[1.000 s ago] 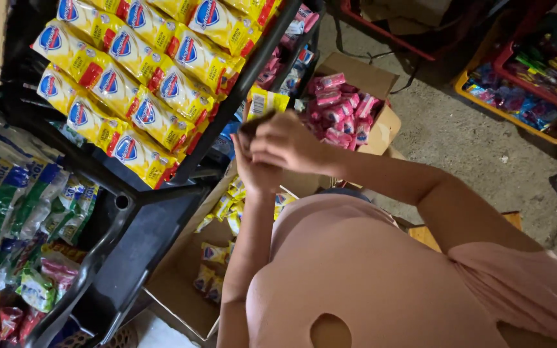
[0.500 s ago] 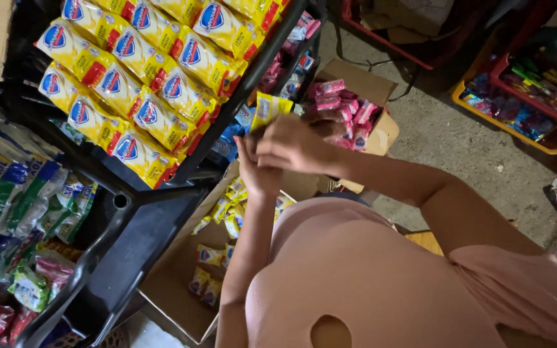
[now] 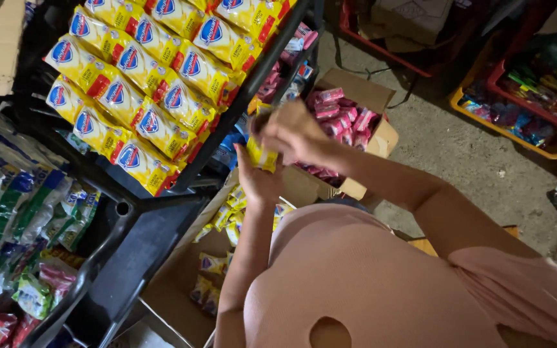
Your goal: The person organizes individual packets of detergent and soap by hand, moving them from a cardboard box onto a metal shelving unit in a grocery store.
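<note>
Concrete floor point(image 3: 485, 174) lies behind a black rack point(image 3: 156, 238). Just right of the rack, both hands meet: left hand point(image 3: 260, 180) and right hand point(image 3: 294, 132) clasp a yellow packet point(image 3: 260, 156), fingers curled, mostly hiding it.

Small yellow packet point(image 3: 260, 156), upright between hands

Black rack point(image 3: 162, 219) blocks left; floor point(image 3: 459, 161) open right.

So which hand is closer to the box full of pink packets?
The right hand. It sits just beside the box of pink packets, close to its near edge. The left hand is lower, nearer the person's body, with the yellow packet held between both hands.
</note>
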